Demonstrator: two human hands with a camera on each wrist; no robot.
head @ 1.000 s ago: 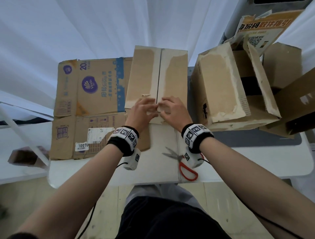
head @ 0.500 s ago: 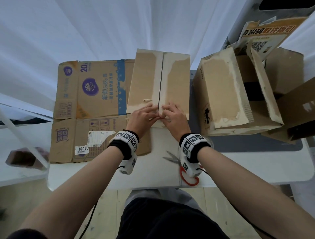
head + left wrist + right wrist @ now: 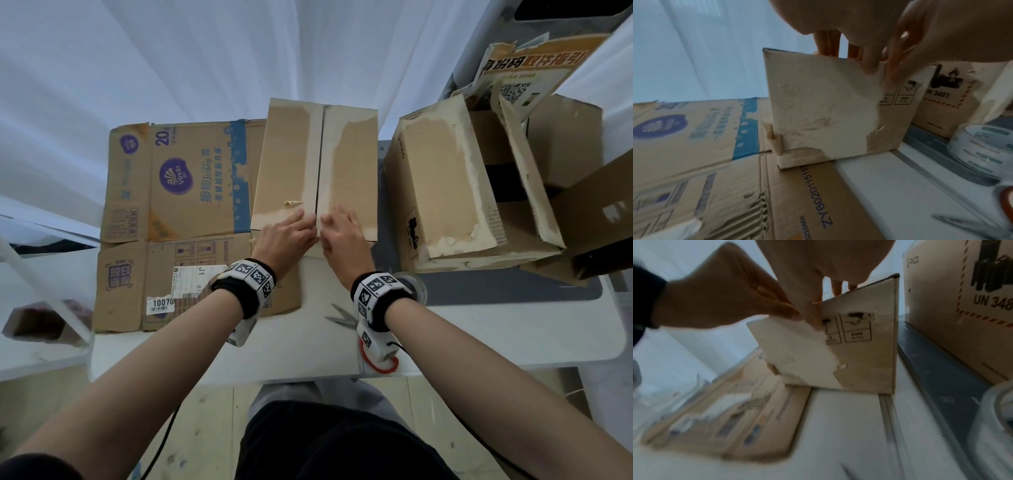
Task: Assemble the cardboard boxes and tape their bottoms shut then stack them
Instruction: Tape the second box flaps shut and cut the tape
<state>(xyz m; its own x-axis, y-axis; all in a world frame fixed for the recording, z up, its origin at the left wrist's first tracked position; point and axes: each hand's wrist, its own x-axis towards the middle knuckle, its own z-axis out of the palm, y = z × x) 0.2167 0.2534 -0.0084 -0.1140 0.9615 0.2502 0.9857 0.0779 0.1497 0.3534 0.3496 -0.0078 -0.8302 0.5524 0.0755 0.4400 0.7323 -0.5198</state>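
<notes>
Head view: a small brown cardboard box [image 3: 318, 164] stands mid-table with its two flaps shut, their paper skin torn pale along the centre seam. The left hand [image 3: 286, 236] and right hand [image 3: 342, 236] lie side by side at the near end of that seam, fingers straight, pressing the flaps. A flattened carton [image 3: 178, 192] printed "Vinda" and "20" lies to the left, stickered "10070". A neighbouring box [image 3: 970, 305] reads "PICO", "UN 348". A clear tape roll [image 3: 982, 146] and orange-handled scissors [image 3: 342, 317] sit nearby.
</notes>
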